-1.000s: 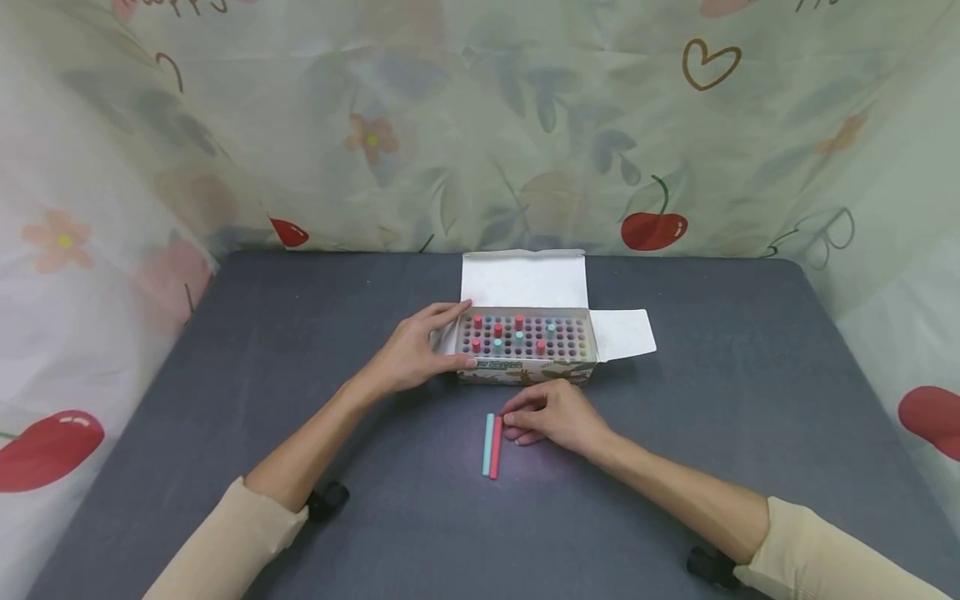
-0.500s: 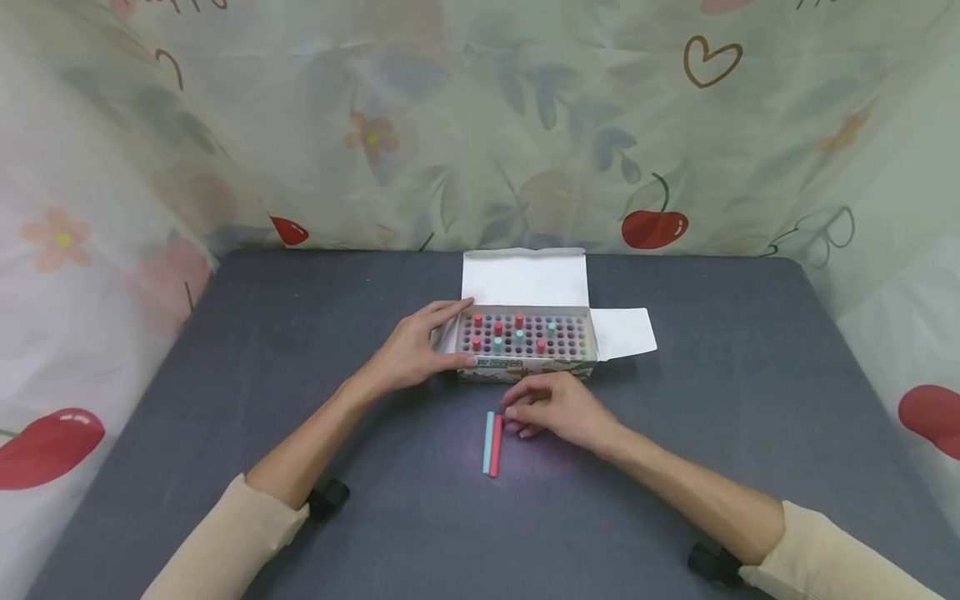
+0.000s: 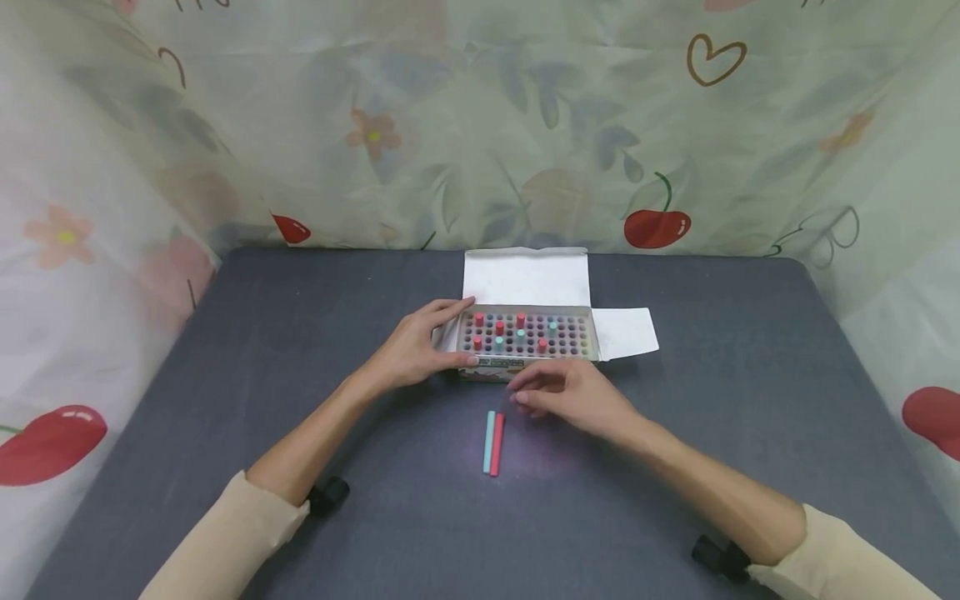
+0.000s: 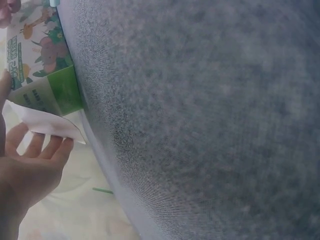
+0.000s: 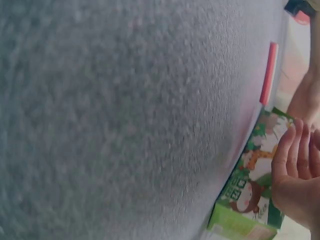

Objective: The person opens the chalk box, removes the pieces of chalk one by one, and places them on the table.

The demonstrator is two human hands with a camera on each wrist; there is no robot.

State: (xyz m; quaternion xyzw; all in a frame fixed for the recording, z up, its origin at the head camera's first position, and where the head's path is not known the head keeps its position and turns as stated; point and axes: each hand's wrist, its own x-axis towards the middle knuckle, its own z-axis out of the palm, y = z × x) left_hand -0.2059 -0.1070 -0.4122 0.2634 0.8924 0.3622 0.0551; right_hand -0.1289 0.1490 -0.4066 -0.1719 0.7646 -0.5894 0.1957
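An open chalk box [image 3: 491, 374] with a holed insert stands at the back middle, several red and teal chalk sticks upright in its holes. My left hand [image 3: 408, 350] grips its left end, thumb along the front and fingers towards the back. In the left wrist view, fingers of that hand [image 4: 37, 170] lie behind the white side flap [image 4: 47, 121]. On the table before the box, a teal chalk stick [image 3: 488, 442] and a red chalk stick [image 3: 497, 446] lie side by side. Just beyond them hovers my right hand [image 3: 573, 396], fingers loosely bent, with nothing visible in them.
The white lid [image 3: 527, 279] stands up behind the box, and a white side flap [image 3: 626, 333] sticks out to its right. A dark grey cloth covers the table [image 3: 720, 400]. Printed curtains [image 3: 480, 125] hang around its back and sides.
My right hand has moved up and slightly right, away from the two chalk sticks and towards the box front. The left hand and the sticks have stayed in place.
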